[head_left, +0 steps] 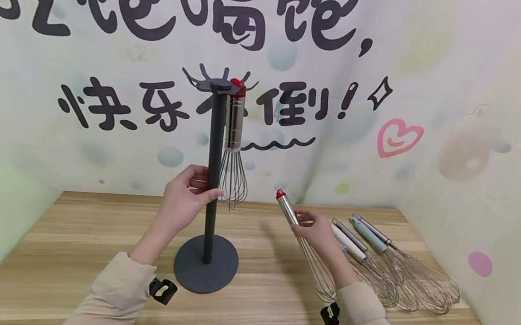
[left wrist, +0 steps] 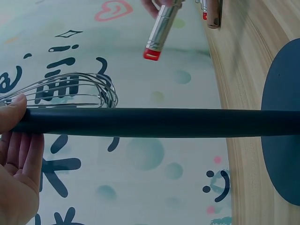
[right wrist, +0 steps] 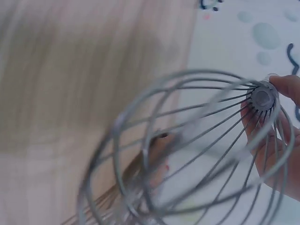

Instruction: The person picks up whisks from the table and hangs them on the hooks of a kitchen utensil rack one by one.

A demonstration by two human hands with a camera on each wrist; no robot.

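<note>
The left hand (head_left: 182, 196) grips the tall black stand (head_left: 217, 135) and the right hand (head_left: 317, 231) holds a red-tipped silver wire whisk (head_left: 288, 208), likely to hang, so lift it higher.

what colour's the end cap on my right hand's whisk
Red; the end cap shows best in the left wrist view.

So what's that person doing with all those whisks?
A person's left hand is holding the pole of a dark stand. Their right hand holds a red-tipped whisk, tilted with its wires pointing down, away from the stand. Another whisk already hangs from the top of the stand, also wires down. More whisks lie side by side on the wooden table, over on the right.
</note>
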